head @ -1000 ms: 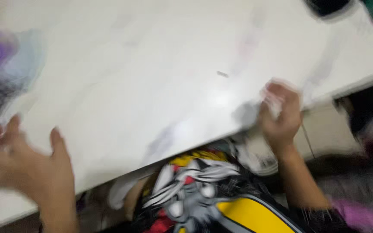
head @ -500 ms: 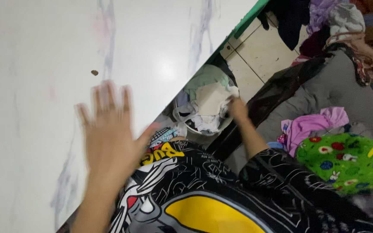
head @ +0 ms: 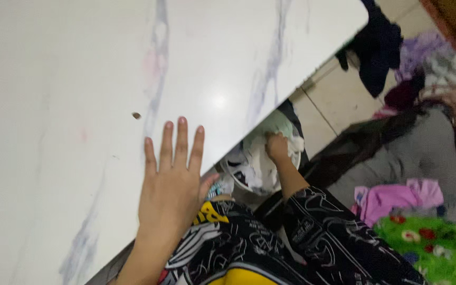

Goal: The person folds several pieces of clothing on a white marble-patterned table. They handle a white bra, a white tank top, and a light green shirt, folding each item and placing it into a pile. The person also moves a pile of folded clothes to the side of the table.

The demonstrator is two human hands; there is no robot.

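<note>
A white marbled table point(head: 80, 79) fills the left and middle of the view, and a small dark speck point(head: 136, 115) is seen on it. The left hand point(head: 172, 179) is laid flat on the tabletop near its edge, fingers spread and released, nothing held; it appears to be pressed there as a brace while the body is leaned toward the right. Just right of the table's edge and below it, a white basket point(head: 249, 182) is set on the floor, filled with pale clothes point(head: 270, 132). The right hand point(head: 277, 146) is sunk among those clothes and clenched on a light garment, though the exact piece cannot be told. Further right, a dark garment point(head: 378, 45) is hung off the table's far corner, and a grey cloth point(head: 418, 158), a pink garment point(head: 391, 198) and a green flowered fabric point(head: 428, 243) are heaped on the tiled floor point(head: 339, 100).
</note>
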